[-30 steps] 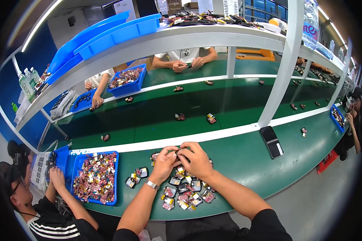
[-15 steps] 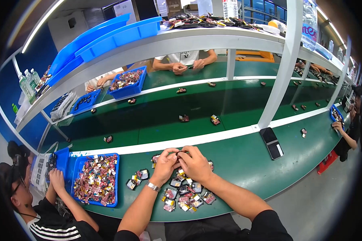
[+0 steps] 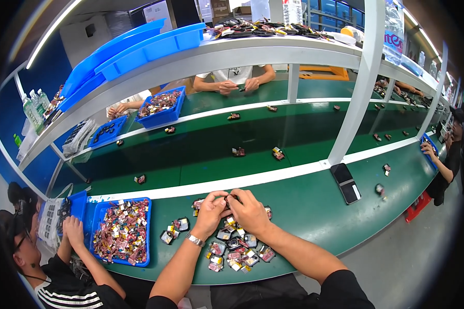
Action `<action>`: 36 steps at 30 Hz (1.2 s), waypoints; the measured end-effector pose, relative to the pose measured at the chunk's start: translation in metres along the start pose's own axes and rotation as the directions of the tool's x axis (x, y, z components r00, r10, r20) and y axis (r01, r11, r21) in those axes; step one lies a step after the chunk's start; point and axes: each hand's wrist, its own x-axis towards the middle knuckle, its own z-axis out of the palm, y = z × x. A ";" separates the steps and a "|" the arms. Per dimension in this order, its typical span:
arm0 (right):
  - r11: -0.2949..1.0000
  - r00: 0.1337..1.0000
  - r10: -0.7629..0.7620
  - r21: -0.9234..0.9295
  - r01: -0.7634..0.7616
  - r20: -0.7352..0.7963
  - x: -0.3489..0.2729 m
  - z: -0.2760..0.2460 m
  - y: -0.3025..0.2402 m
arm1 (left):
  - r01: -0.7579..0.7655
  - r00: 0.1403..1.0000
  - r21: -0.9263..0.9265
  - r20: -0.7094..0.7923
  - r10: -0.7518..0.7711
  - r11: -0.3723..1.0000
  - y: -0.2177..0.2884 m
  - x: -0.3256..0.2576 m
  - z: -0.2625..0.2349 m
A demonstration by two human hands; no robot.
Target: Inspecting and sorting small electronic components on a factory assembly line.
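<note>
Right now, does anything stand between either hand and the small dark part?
Nothing visible: left hand and right hand pinch the small dark part, partly hiding it; the electronic modules lie below on the green tabletop.

- A green bench (image 3: 304, 226) bears a heaped blue bin (image 3: 148, 232) toward its left end.
- Modules (image 3: 236, 245) lie piled by the bench's near edge, a few more just left.
- A phone (image 3: 346, 184) rests by the far edge.
- A shelf (image 3: 273, 49) above holds blue trays (image 3: 154, 49) toward its left end, black parts (image 3: 263, 28) heaped beside them.
- More modules dot the belt (image 3: 211, 167).
</note>
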 end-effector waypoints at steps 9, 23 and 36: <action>0.975 0.995 0.097 0.205 -0.091 -0.019 0.004 0.002 0.000 | -0.016 0.983 0.225 -0.177 0.057 0.974 0.001 0.002 0.006; 0.922 0.982 0.176 0.340 -0.187 0.061 0.011 -0.032 0.023 | -0.086 0.970 0.425 -0.170 0.173 0.901 -0.005 0.006 0.004; 0.571 0.766 0.521 -0.513 -0.641 -0.377 -0.122 -0.247 0.144 | -0.045 0.974 0.269 -0.201 0.101 0.962 -0.002 0.007 0.006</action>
